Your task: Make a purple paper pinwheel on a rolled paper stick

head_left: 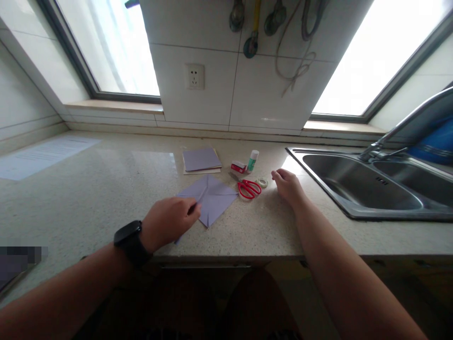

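My left hand (pixel 171 222), a black watch on its wrist, is closed around a narrow purple paper strip (pixel 203 194). One end shows above the fingers and the other below; the middle is hidden. Partly under it lies a purple square paper (pixel 219 196) with lines running in from its corners. My right hand (pixel 287 183) is closed above the counter to the right, fingers pinched; what they hold, if anything, cannot be made out. Beside it are a small roll of tape (pixel 262 182) and red-handled scissors (pixel 249 188), nearly touching the paper's right corner.
Behind the scissors are a small red box (pixel 238 166) and an upright glue stick (pixel 252 161). A stack of purple paper (pixel 201 159) lies further back. A steel sink (pixel 348 212) is set into the counter at right. Printed sheets (pixel 46 153) lie at far left.
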Available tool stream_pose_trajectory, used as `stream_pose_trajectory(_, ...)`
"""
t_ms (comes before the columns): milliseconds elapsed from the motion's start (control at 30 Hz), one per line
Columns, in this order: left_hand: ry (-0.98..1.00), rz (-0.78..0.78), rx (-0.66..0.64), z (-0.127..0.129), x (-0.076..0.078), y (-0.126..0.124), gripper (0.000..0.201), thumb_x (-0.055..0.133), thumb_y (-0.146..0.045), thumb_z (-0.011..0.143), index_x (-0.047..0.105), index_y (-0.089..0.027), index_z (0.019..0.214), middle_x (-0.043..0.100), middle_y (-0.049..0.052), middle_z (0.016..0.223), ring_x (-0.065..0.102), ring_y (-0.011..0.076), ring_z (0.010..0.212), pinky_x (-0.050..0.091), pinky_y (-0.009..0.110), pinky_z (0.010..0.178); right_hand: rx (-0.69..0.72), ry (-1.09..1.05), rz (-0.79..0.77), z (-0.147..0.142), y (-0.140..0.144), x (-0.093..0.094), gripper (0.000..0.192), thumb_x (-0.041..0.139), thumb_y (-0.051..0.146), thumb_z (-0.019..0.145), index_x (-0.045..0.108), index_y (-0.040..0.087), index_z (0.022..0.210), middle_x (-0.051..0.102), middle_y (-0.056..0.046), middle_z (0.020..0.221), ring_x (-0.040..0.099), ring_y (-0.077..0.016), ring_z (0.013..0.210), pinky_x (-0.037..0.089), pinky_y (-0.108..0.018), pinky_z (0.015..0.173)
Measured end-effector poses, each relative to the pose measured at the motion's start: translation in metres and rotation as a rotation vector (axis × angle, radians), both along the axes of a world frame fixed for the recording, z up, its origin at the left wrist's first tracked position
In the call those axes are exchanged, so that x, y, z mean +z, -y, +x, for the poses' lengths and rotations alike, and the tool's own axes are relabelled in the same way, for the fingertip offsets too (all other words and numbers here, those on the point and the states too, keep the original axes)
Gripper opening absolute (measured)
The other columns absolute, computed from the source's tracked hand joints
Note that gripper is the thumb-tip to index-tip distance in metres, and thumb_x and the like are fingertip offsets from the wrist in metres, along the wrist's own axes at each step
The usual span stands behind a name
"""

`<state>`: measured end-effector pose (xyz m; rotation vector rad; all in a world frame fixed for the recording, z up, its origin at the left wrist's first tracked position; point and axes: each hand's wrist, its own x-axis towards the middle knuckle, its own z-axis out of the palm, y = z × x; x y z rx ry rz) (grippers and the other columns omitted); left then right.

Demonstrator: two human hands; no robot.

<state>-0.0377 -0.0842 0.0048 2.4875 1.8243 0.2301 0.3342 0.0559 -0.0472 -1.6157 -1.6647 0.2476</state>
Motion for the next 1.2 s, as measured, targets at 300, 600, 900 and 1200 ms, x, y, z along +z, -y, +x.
stream_pose_trajectory(300,-0.149,0.131,0.185,-0.04,-0.009,-0.037,0.044,0.038,-0.044,0.098,0.066,-0.02,0.073,0.074,0.014,0.086,0.066,0.0335,0.092,0.039,0.038,0.066,-0.067,-0.084,0.023,0.01,-0.014,-0.005,0.025,0.059,0.04,0.091,0.064,0.018,0.081,0.059,0.001,0.069,0.055,-0.016,0.066,0.042,-0.031,0.067)
stream_pose_trajectory(600,-0.108,0.105,0.258,-0.064,-0.019,-0.054,0.057,0.029,-0.054,0.1,0.066,-0.021,0.073,0.073,0.012,0.075,0.068,0.0292,0.076,0.041,0.036,0.064,-0.073,-0.154,0.068,0.009,-0.01,-0.002,0.025,0.065,0.042,0.082,0.072,0.02,0.088,0.074,-0.007,0.082,0.059,-0.0183,0.066,0.046,-0.033,0.067)
stream_pose_trajectory(900,-0.018,0.201,0.282,-0.067,-0.021,-0.056,0.054,0.027,-0.049,0.103,0.064,-0.021,0.078,0.07,0.009,0.072,0.062,0.0233,0.064,0.034,0.033,0.059,-0.108,-0.238,0.041,0.013,-0.004,0.007,0.054,0.059,0.069,0.084,0.07,0.018,0.068,0.053,0.001,0.045,0.048,-0.0149,0.044,0.039,-0.032,0.054)
stream_pose_trajectory(1200,0.057,0.307,0.243,-0.069,-0.027,-0.058,0.046,0.027,-0.042,0.104,0.06,-0.021,0.08,0.069,0.01,0.079,0.062,0.0246,0.078,0.039,0.035,0.069,-0.146,-0.344,0.088,0.017,-0.008,0.003,0.069,0.026,0.068,0.097,0.048,0.024,0.049,0.041,0.001,0.043,0.04,-0.0157,0.047,0.033,-0.033,0.055)
